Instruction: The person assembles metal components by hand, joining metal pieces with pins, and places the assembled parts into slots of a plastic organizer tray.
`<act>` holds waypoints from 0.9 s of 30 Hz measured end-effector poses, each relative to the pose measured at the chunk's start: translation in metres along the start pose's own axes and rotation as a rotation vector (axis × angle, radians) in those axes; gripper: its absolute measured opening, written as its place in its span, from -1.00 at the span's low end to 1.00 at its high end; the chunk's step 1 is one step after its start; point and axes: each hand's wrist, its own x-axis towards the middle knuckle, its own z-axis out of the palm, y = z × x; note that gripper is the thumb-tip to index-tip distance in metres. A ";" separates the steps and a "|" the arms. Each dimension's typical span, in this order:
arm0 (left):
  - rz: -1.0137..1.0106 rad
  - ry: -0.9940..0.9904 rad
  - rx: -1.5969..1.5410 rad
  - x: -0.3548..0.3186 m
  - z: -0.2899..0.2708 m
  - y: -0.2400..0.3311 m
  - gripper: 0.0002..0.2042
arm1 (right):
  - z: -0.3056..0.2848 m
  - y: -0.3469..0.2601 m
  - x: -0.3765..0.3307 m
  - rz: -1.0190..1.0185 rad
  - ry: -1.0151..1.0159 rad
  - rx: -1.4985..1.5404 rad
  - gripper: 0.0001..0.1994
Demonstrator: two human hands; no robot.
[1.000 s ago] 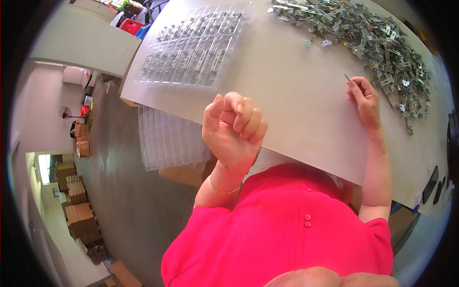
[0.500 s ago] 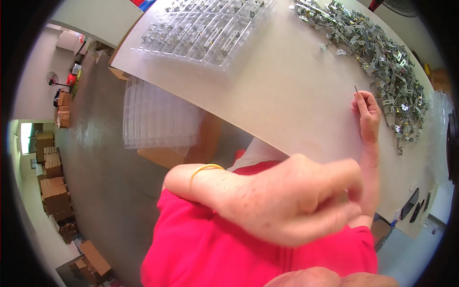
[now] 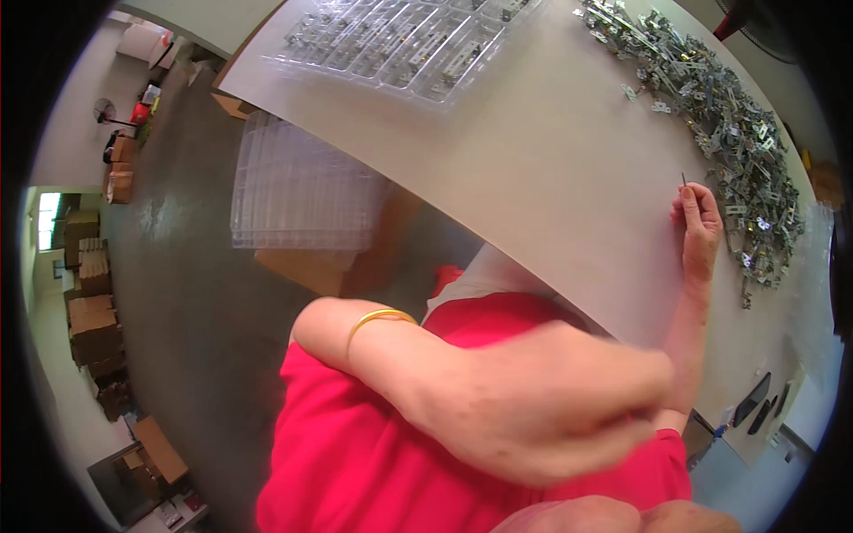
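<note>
Right hand (image 3: 699, 226) over desk (image 3: 524, 169), fingers clamped on a thin piece (image 3: 683, 178), beside metal parts (image 3: 742, 173) heaped toward the far edge — left hand (image 3: 542, 400) short of the near edge, blurred; cannot tell its grip

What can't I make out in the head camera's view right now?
Head view:
Left hand: blurred, its back hiding anything held.
Thin piece: lower end hidden by the right hand.
Clear tray: far side cut off by top edge.
Metal parts: too small, overlapping to count.
</note>
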 end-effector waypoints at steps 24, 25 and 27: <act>-1.112 1.091 1.380 -0.239 -0.294 -0.223 -0.75 | 0.001 0.000 0.001 0.005 -0.006 -0.081 -0.89; -1.094 1.101 1.383 -0.240 -0.294 -0.222 -0.76 | 0.002 0.000 0.002 0.002 -0.005 -0.076 -0.89; -1.073 1.114 1.391 -0.243 -0.295 -0.216 -0.78 | 0.002 0.000 0.003 0.003 -0.021 -0.067 -0.89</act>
